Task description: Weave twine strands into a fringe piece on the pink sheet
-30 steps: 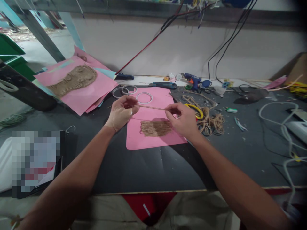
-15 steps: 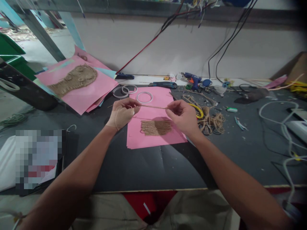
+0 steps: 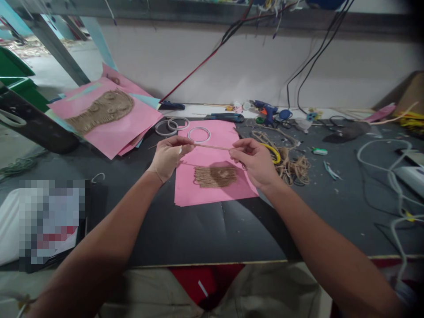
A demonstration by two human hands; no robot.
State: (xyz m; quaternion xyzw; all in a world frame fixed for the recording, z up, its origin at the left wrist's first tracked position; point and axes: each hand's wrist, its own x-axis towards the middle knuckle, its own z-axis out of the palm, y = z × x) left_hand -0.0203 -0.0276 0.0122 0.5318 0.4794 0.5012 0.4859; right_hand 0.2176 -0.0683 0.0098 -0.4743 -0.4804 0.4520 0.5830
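Note:
A thin brown jute cord (image 3: 212,147) runs taut between my two hands, above a pink sheet (image 3: 188,194). My left hand (image 3: 170,157) pinches one end, with a short tail of cord poking out to its left. Thumb and fingers of my right hand (image 3: 255,161) close on the other end. Below the cord, a patch of jute strands laid side by side (image 3: 215,176) lies on the pink sheet, partly in shadow. A loose heap of jute cord (image 3: 294,170) lies just right of my right hand, beside a yellow ring (image 3: 274,153).
Tape rolls (image 3: 199,134) and a utility knife (image 3: 227,117) lie behind the sheet. A blue glue gun (image 3: 269,110) rests at the back. On the left are pink sheets with a jute shape (image 3: 112,106) and a dark post (image 3: 36,119). A pale cable (image 3: 394,176) coils at right.
The cord stays stretched between my hands. My left hand has turned slightly, and the fingers of my right hand have shifted a little on the cord.

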